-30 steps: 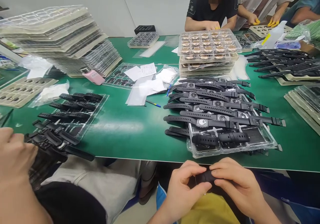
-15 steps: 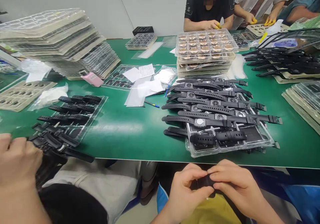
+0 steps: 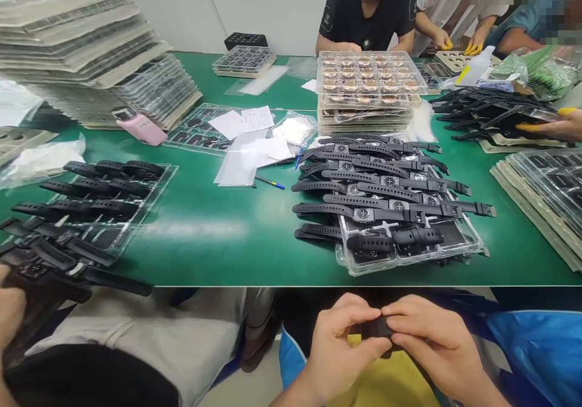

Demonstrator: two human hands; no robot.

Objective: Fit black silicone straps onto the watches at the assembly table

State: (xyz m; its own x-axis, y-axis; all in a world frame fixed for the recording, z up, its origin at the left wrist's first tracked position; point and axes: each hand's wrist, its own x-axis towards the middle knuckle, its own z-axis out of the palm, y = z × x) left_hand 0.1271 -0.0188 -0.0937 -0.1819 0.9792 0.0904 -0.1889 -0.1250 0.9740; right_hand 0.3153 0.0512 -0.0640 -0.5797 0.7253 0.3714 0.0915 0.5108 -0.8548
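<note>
My left hand (image 3: 339, 346) and my right hand (image 3: 436, 337) meet low in the view, below the table edge. Between their pinched fingertips is a small black smartwatch (image 3: 376, 328), its dark squarish body partly covered by the fingers. Just beyond my hands on the table, a clear plastic tray (image 3: 370, 267) lies under layers of black-strapped smartwatches (image 3: 362, 213), many with their sensor backs upward. Two black curled straps (image 3: 418, 236) sit in its near compartments.
Another tray of watches (image 3: 91, 187) lies at left, near a co-worker's hand (image 3: 11, 310). Tall stacked trays (image 3: 82, 49) lean behind it. Papers (image 3: 236, 161) and a pen (image 3: 270, 182) lie mid-table. Round gold-coloured pieces fill a stacked tray (image 3: 370, 94). More trays (image 3: 545, 207) stand right.
The camera view has shifted slightly. My hands keep their grip on the smartwatch. The co-worker's hand at left has drawn lower and outward; another hand now touches the strap pile at right.
</note>
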